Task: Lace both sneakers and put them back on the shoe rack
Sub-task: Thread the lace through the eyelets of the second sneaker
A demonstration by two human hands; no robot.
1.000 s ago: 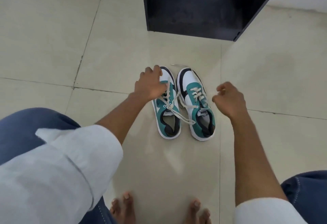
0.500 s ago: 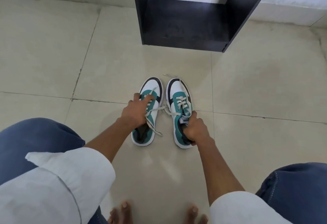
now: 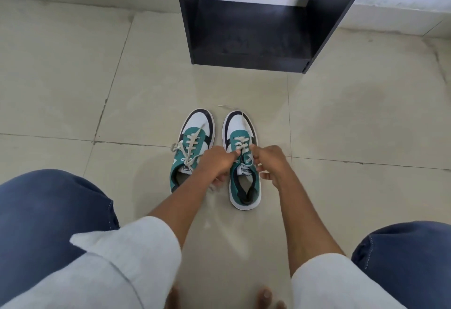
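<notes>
Two sneakers stand side by side on the floor (image 3: 73, 76), toes toward the dark rack (image 3: 256, 28), apart from it. Both hands work at the right sneaker (image 3: 242, 162): the left hand (image 3: 217, 164) and right hand (image 3: 271, 162) each pinch its lace (image 3: 241, 142) near the tongue. The left sneaker (image 3: 192, 147) has loose lace ends lying across it.

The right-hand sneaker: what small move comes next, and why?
Probably draw both lace ends snug and cross them. The left hand and right hand both pinch lace at the right sneaker's upper eyelets; the left sneaker's lace lies loose, and the shoe rack waits.
</notes>
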